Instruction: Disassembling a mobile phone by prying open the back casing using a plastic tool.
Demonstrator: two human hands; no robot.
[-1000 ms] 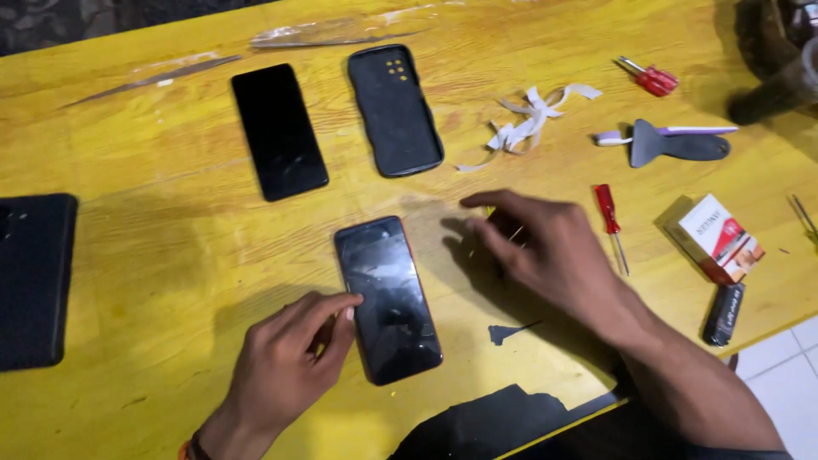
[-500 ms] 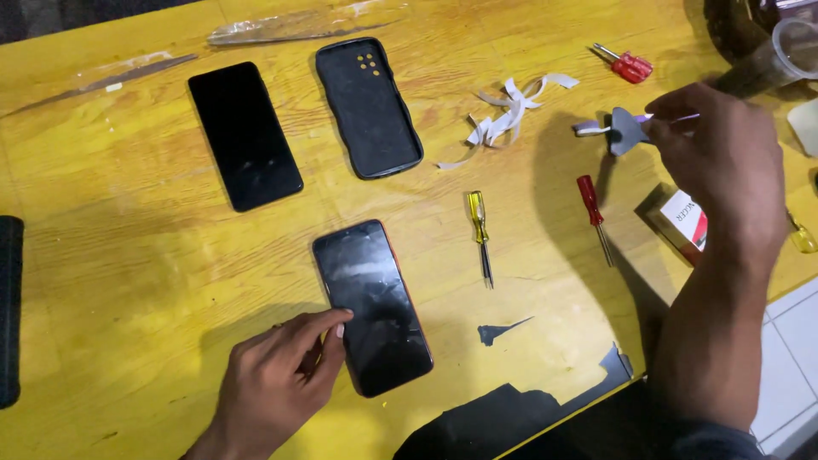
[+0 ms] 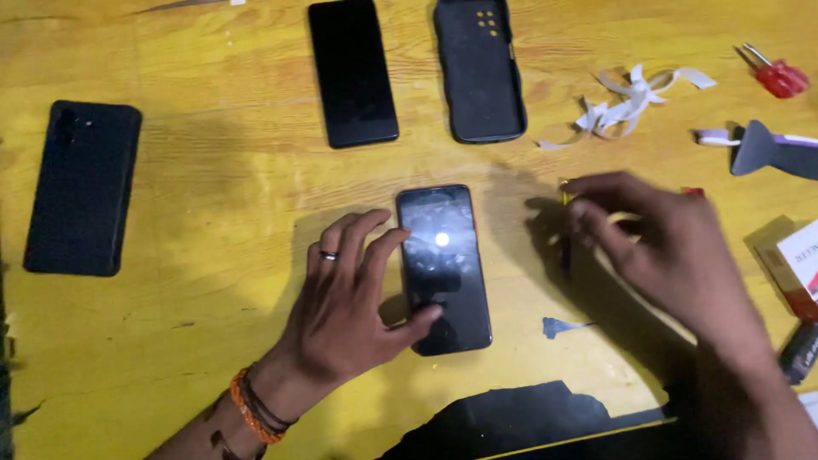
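The left hand (image 3: 349, 298) lies flat on the yellow surface (image 3: 213, 170) and holds the black phone (image 3: 443, 268) by its left edge. The fingers press on the side and the thumb touches the near part of the glass. The phone lies flat in the middle, near the person, with its screen up. A light shines back off the glass.

The right hand (image 3: 673, 251) is just to the right of the phone. Its fingers are bent and pinch at a thin yellow-tipped tool (image 3: 566, 194). I cannot tell if the hand has a firm hold of it yet.

The phone looks closed and whole. Nothing seems taken off it, so the work on it looks like it is only at the start. Most of it is left to do.

Now the count. There are two phones with screens up: the one in the middle and another black phone (image 3: 353, 72) on the far side. There are two black phone cases: one case (image 3: 480, 72) far, next to that phone, and one case (image 3: 83, 187) at the left. There is one red screwdriver (image 3: 777, 75) far right, one grey flat scraper (image 3: 771, 152), one pile of white strips (image 3: 630, 100), and one small box (image 3: 797, 264) at the right edge.
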